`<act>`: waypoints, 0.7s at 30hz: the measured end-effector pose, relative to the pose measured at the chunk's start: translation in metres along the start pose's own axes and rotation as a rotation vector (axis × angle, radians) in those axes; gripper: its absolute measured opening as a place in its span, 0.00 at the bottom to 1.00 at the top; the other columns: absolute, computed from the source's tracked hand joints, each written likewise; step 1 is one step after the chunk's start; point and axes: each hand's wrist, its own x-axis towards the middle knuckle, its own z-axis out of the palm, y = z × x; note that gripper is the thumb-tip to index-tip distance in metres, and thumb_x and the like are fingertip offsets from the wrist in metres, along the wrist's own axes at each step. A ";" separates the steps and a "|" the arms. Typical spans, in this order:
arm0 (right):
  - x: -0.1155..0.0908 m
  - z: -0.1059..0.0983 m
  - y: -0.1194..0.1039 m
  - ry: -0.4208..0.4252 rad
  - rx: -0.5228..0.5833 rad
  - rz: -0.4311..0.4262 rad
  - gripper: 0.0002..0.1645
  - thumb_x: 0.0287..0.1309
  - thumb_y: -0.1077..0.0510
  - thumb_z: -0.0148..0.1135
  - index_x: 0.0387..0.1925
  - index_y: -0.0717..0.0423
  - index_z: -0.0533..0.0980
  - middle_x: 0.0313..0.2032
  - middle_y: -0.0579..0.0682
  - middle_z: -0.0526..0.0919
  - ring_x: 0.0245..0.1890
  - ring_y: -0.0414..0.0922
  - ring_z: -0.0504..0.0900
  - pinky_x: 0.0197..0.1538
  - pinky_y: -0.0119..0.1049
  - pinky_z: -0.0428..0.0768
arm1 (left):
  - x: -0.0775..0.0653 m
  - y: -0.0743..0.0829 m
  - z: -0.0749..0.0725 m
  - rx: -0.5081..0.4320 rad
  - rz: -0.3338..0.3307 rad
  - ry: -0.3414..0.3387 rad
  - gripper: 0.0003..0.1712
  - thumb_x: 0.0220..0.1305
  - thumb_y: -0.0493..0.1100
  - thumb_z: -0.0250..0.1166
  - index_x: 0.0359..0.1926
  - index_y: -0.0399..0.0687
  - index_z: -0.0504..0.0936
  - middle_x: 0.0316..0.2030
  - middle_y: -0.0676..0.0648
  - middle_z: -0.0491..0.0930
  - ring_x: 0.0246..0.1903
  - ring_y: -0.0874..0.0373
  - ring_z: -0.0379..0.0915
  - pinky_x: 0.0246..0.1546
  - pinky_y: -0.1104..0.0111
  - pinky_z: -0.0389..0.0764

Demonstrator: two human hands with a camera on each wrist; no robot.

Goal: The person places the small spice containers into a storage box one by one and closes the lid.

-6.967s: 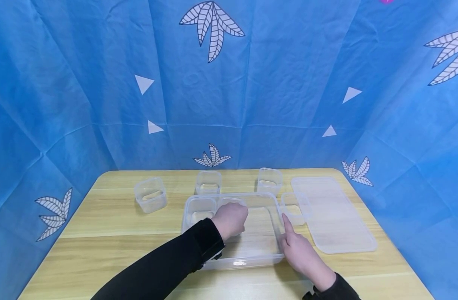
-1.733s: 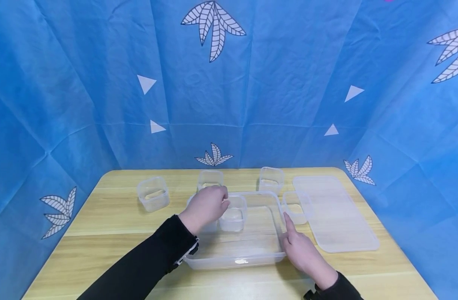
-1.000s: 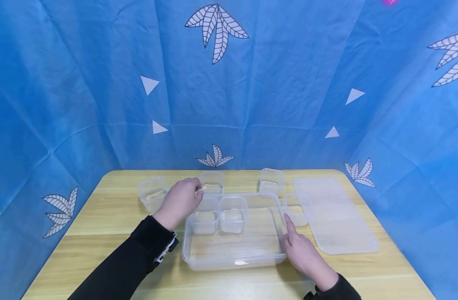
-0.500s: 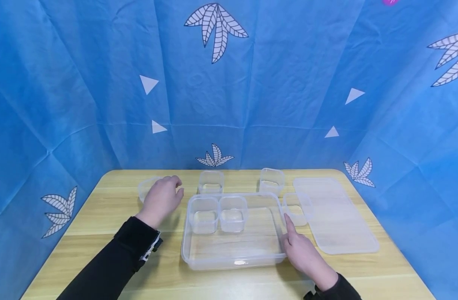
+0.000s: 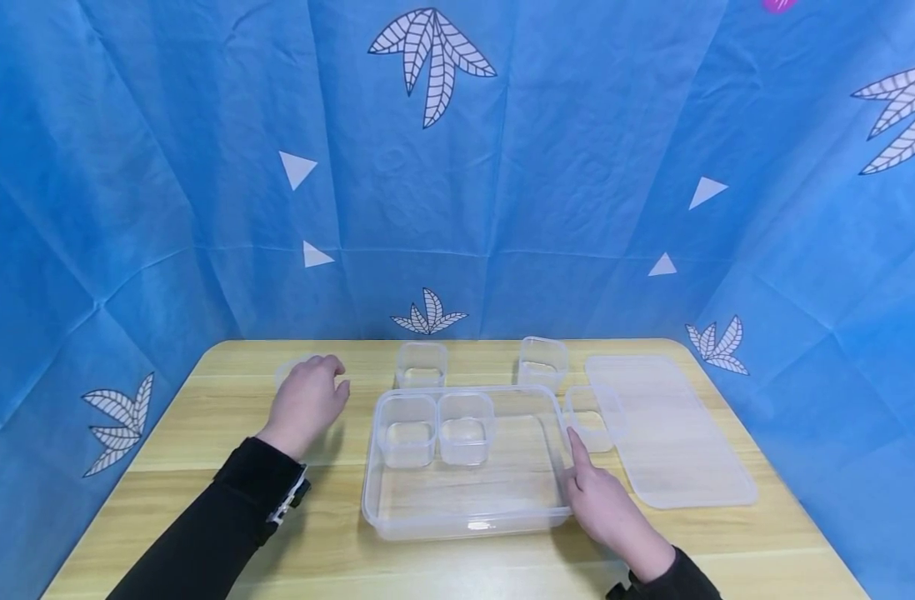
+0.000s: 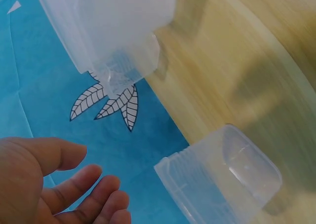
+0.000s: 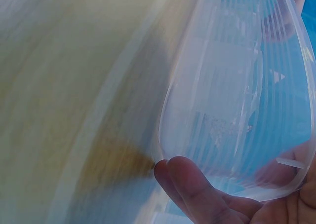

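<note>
A large clear plastic box (image 5: 465,521) stands on the table, with two small clear square containers (image 5: 407,450) (image 5: 465,450) side by side in its back left part. My right hand (image 5: 603,504) holds the box's right side, its index finger straight along the outer wall. In the right wrist view the box wall (image 7: 217,95) rises above my fingers. At the left, my left hand (image 5: 307,404) hovers over another small container (image 5: 288,367) and largely hides it. In the left wrist view the relaxed fingers (image 6: 94,199) stand apart from a small container (image 6: 222,179).
Two more small containers stand behind the box, one at left (image 5: 422,367) and one at right (image 5: 542,362). Another (image 5: 592,421) sits by the box's right side. A flat translucent lid (image 5: 675,442) lies at the right. Blue cloth (image 5: 457,208) hangs beyond the wooden table (image 5: 427,575).
My left hand has let go of the small containers in the box and moved left, over the container at the table's left. My right hand has stayed at the box's side.
</note>
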 end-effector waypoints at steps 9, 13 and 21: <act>0.001 0.002 0.000 -0.012 -0.003 0.026 0.40 0.72 0.62 0.42 0.78 0.63 0.41 0.17 0.48 0.70 0.16 0.45 0.66 0.24 0.39 0.67 | -0.004 -0.011 0.005 0.023 -0.004 0.009 0.15 0.65 0.38 0.64 0.46 0.29 0.80 0.40 0.33 0.80 0.41 0.36 0.76 0.43 0.47 0.77; 0.001 0.001 0.000 -0.009 -0.002 0.017 0.39 0.71 0.62 0.42 0.78 0.64 0.41 0.18 0.48 0.70 0.17 0.45 0.67 0.26 0.40 0.68 | -0.005 -0.017 0.010 0.037 -0.014 -0.003 0.16 0.65 0.39 0.64 0.47 0.28 0.80 0.39 0.33 0.80 0.39 0.36 0.76 0.42 0.47 0.77; 0.000 0.000 0.000 -0.001 -0.001 0.010 0.39 0.72 0.62 0.42 0.78 0.64 0.42 0.18 0.48 0.69 0.17 0.45 0.66 0.26 0.40 0.68 | -0.006 -0.025 0.017 0.050 -0.029 -0.025 0.16 0.65 0.39 0.64 0.47 0.28 0.80 0.39 0.33 0.80 0.39 0.37 0.76 0.41 0.48 0.78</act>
